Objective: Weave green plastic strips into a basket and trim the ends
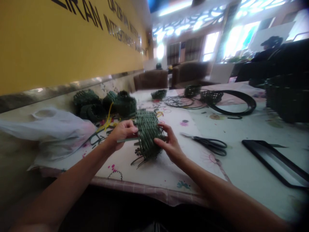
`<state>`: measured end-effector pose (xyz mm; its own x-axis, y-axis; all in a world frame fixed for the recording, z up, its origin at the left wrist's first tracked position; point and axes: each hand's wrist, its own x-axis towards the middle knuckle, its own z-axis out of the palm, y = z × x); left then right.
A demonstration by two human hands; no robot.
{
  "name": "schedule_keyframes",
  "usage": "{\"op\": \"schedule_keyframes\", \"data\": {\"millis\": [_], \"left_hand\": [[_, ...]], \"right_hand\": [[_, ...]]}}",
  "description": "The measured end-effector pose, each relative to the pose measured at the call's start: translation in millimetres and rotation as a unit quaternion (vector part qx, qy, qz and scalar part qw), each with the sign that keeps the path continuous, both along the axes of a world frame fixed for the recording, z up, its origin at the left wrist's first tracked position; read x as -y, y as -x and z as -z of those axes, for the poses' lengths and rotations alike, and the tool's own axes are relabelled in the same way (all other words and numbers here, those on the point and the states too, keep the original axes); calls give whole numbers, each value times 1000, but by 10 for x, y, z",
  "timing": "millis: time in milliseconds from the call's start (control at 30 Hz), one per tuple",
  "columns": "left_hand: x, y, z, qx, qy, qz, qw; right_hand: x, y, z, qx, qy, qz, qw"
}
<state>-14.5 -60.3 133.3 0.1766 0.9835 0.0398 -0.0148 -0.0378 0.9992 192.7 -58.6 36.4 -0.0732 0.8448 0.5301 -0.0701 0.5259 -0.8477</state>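
Note:
A small dark green woven basket (149, 132) is held tilted above the table in front of me, with loose strip ends sticking out at its lower edge. My left hand (124, 132) is closed in a pinch at the basket's left side. A thin green weaving strip (127, 140) passes under its fingers and meets the weave. On the right side, my right hand (170, 141) grips the basket between thumb and curved fingers. Whatever lies inside the basket is hidden from me.
Scissors (210, 143) and a black-framed tablet-like object (277, 162) lie to the right. Behind are a coil of dark strip (248, 103) and several green woven baskets (124, 103). A white plastic bag (65, 129) sits left by the wall. A person (269, 46) is far back.

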Motion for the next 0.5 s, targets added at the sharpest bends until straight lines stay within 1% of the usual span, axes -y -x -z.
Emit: {"op": "schedule_keyframes", "data": {"millis": [267,500], "left_hand": [[-9,-6,37,25,18,7,1000],[-23,3,87,31,24,-6,999]], "right_hand": [[-11,14,34,-5,-4,0,1000],[-14,21,26,-13,11,-7,1000]]}}
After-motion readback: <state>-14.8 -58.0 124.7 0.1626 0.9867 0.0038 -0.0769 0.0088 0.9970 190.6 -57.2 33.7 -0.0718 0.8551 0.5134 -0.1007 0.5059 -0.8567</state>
